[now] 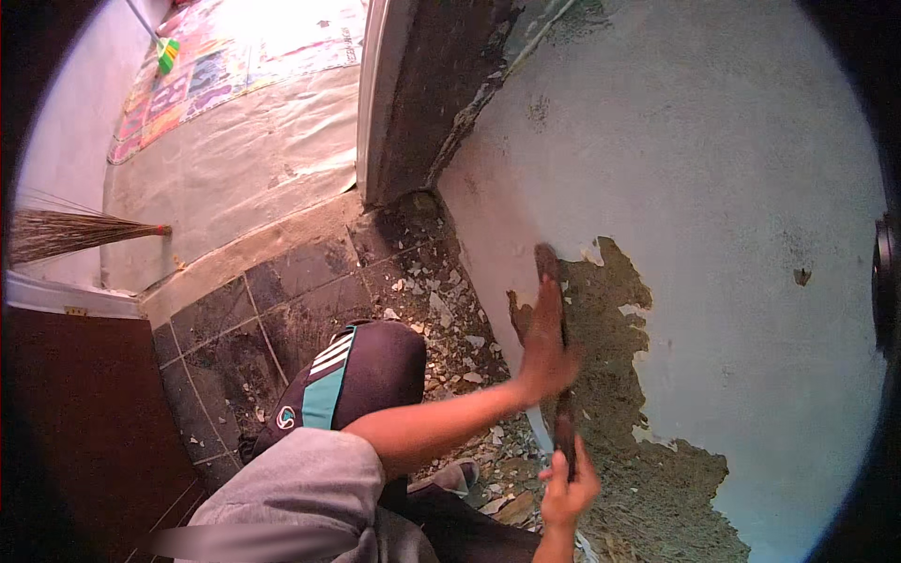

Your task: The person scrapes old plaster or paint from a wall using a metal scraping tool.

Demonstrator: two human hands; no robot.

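My right hand (571,490) is closed round the lower end of a long, dark, bar-like tool (564,422). The tool lies along the wall over a patch of bare brown plaster (605,347); its exact kind is not clear. From the left, my left hand (547,361) reaches across, fingers stretched up along the upper part of the tool and palm lying on it. Motion blurs this hand a little. Around the patch, the pale wall paint (732,272) ends in a ragged, flaking edge.
Paint flakes and rubble (446,319) litter the dark floor tiles (305,324) at the wall's foot. My bent knee (385,366) is left of the debris. A door frame (371,103) stands ahead, a stick broom (84,235) and brown door (84,403) at left, a green brush (167,56) beyond.
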